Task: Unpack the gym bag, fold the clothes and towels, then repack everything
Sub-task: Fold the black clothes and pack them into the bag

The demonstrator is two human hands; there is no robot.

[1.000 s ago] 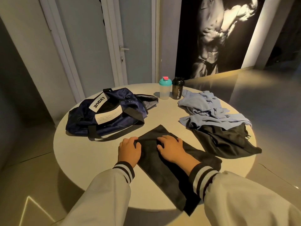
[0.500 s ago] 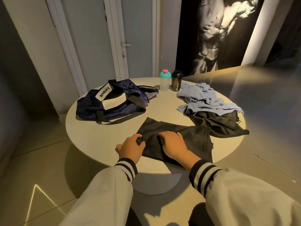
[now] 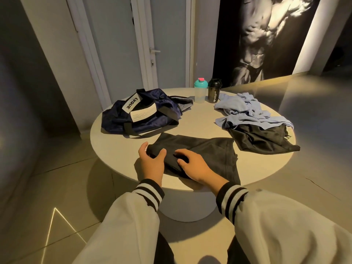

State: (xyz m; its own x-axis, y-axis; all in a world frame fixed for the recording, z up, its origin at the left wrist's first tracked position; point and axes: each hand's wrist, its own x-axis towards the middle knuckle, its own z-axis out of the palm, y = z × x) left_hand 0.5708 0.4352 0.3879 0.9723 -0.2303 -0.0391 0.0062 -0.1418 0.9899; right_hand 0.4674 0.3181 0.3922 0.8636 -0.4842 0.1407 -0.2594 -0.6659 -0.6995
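**Left hand [image 3: 151, 161] moves to grip the black garment [image 3: 207, 149]**

Thumb and fingers curl round its left end, just in front of the gym bag [image 3: 141, 115]. Further right, the right hand [image 3: 193, 165] presses flat on it, fingers loosely spread.

Materials rundown:
- table [image 3: 116, 149]: pale top, matt, smooth, hard-looking.
- gym bag [image 3: 144, 119]: navy synthetic cloth with a slight sheen, creased. Its straps [image 3: 168, 114] are black matt webbing and its label [image 3: 130, 106] is a white matt patch.
- near black garment [image 3: 209, 153]: soft cloth, dead matt.
- blue cloth [image 3: 245, 111]: pale, soft, matt, heavily crumpled.
- far black garment [image 3: 262, 140]: thin cloth, faint sheen.
- clear shaker [image 3: 200, 93]: translucent plastic with an opaque teal lid.
- black shaker [image 3: 214, 91]: glossy black plastic.
- floor [image 3: 314, 111]: polished and reflective.
- door handle [image 3: 154, 51]: metal look.
- sleeves [image 3: 129, 231]: smooth cream cloth.
- cuffs [image 3: 150, 191]: ribbed knit.
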